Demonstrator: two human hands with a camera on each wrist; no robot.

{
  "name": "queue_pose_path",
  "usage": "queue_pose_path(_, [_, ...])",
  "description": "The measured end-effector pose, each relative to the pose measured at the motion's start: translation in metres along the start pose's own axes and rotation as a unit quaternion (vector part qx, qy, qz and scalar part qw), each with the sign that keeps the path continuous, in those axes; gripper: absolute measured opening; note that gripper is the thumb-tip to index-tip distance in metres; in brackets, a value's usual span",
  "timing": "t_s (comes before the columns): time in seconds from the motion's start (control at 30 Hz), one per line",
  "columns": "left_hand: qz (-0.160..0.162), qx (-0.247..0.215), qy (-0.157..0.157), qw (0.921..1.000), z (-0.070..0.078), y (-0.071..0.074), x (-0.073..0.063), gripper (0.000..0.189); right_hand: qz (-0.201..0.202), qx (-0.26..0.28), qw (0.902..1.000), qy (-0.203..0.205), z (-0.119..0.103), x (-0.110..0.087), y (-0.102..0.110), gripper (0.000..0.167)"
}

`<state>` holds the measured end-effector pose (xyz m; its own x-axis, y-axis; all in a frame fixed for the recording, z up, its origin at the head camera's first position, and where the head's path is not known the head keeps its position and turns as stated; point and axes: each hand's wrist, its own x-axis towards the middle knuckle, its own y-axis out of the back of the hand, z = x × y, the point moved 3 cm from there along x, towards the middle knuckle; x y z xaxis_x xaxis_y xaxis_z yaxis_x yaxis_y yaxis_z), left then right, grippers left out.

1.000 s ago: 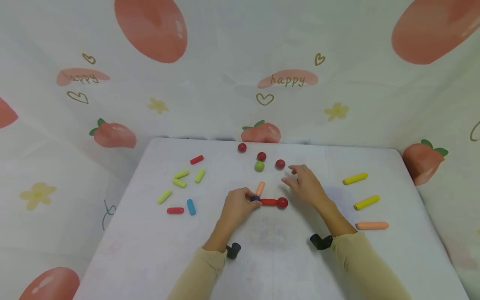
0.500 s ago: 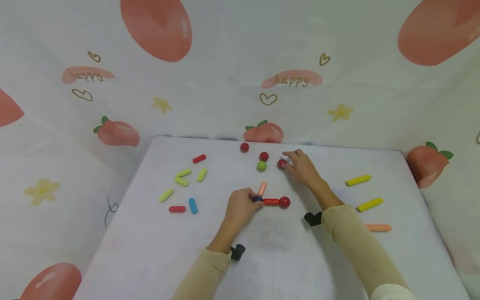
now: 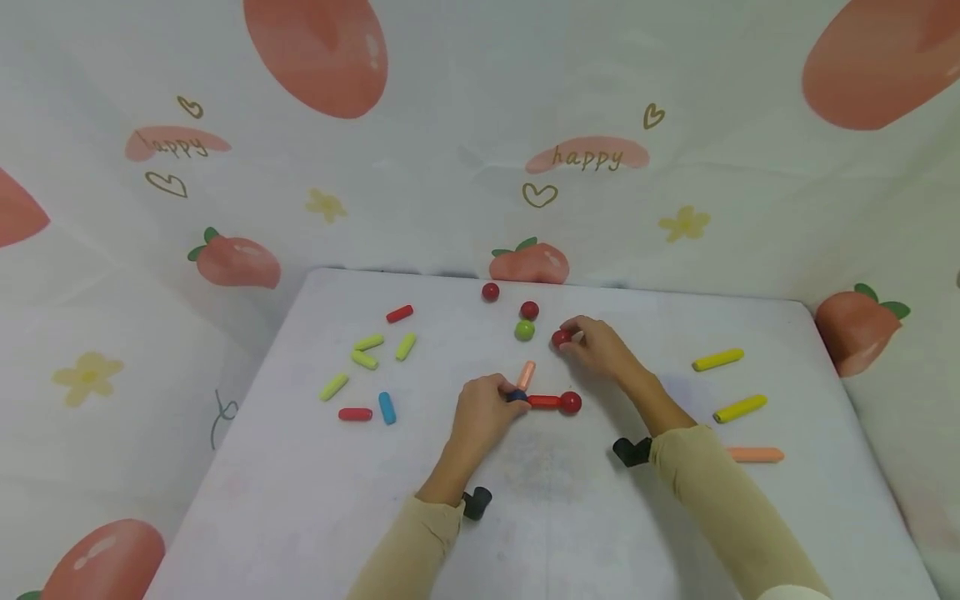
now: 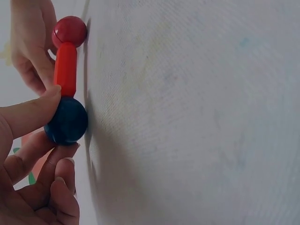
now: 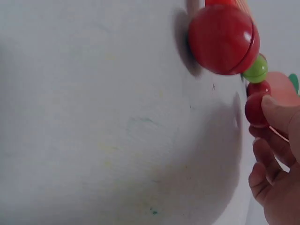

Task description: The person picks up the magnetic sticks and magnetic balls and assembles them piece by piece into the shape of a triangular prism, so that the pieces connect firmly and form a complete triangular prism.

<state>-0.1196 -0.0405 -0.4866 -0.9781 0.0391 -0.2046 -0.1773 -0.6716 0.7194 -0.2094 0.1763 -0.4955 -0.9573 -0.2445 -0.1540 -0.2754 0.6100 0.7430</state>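
Observation:
My left hand [image 3: 483, 412] pinches a dark blue ball [image 4: 68, 123] between thumb and fingers, low over the white table. A red rod [image 4: 66, 70] runs from that ball to a shiny red ball [image 4: 69, 31]. On the blue ball's far side an orange rod [image 3: 527, 375] points toward the back; whether it is attached, I cannot tell. Farther back, my right hand [image 3: 603, 348] grips another red ball [image 5: 255, 110] between thumb and fingertips. The right wrist view shows the joined red ball [image 5: 222, 40] close up.
At the back lie two red balls [image 3: 491, 292] and a green ball [image 3: 525, 330]. Several yellow-green rods [image 3: 333, 387], two red rods [image 3: 355, 414] and a blue rod [image 3: 387, 408] are on the left. Yellow rods [image 3: 740, 408] and an orange rod [image 3: 757, 455] lie right.
My right hand has reached the separate red ball, taken hold of it and drawn it slightly toward me. My left hand stays at the blue ball.

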Motion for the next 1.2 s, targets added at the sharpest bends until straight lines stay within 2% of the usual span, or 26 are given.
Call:
queue_pose_path(0.23, [0.005,0.003,-0.006,1.0000,0.000,0.001,0.001,0.027,-0.030,0.049,0.9982,0.018,-0.014,-0.017,-0.007,0.040])
queue_pose_path(0.47, [0.017,0.002,-0.023,0.9996,0.001,0.002,-0.001,0.029,-0.039,0.058,0.9974,0.021,-0.019,-0.019,-0.014,0.039])
queue_pose_path(0.7, [0.020,0.000,-0.024,0.9995,0.002,0.002,-0.002,0.030,-0.048,0.072,0.9960,0.021,-0.016,-0.021,-0.018,0.038])
queue_pose_path(1.03, [0.008,0.020,-0.010,0.9997,0.002,-0.001,-0.002,0.033,-0.076,0.064,0.9944,0.036,-0.012,-0.021,-0.016,0.040])
queue_pose_path(1.2, [0.029,0.050,-0.035,0.9977,0.000,0.000,0.000,0.036,-0.091,0.046,0.9939,0.041,-0.012,-0.024,-0.010,0.046])
